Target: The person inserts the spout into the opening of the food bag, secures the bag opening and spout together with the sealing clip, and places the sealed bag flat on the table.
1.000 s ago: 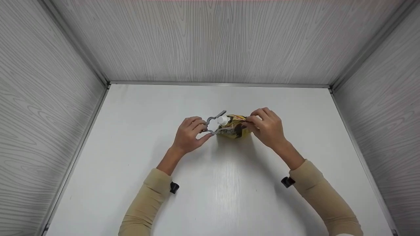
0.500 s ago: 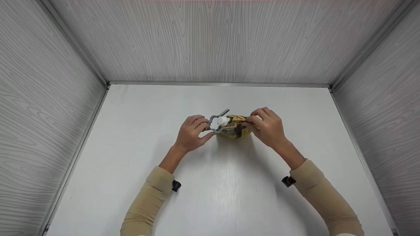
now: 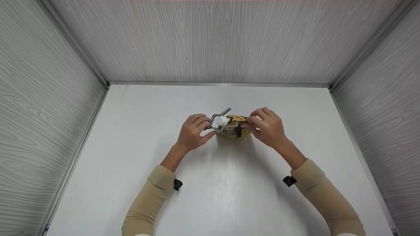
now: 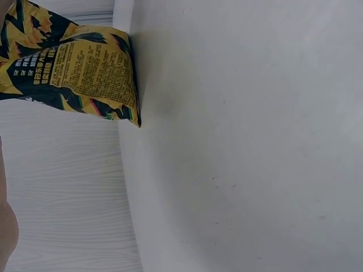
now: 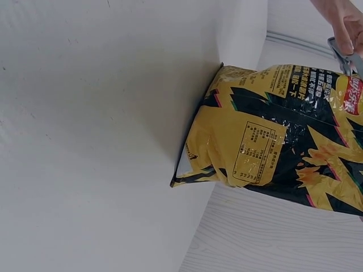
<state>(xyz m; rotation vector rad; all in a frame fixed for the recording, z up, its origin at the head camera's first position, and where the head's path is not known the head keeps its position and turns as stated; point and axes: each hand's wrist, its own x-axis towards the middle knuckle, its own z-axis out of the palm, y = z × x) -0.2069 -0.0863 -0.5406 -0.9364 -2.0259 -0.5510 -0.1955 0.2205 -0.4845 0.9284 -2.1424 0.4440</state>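
Yellow-and-black foil snack bag (image 3: 233,132) is standing upright on the white bench (image 3: 226,186), bottom edge down, with a hand at each side of its top. Right hand (image 3: 267,128) has its fingers pinched in tight on the top corner, probably to steady the bag and pull that edge taut. Left hand (image 3: 193,132) has fingers and thumb curled round the joined end of a grey clip (image 3: 215,118), likely gripped there so both arms can spread freely. They're well apart, one on either side of a white cap (image 3: 222,121), which I guess is why the clip has that rounded bulge. Can't tell if the cap's attached to the bag or not.
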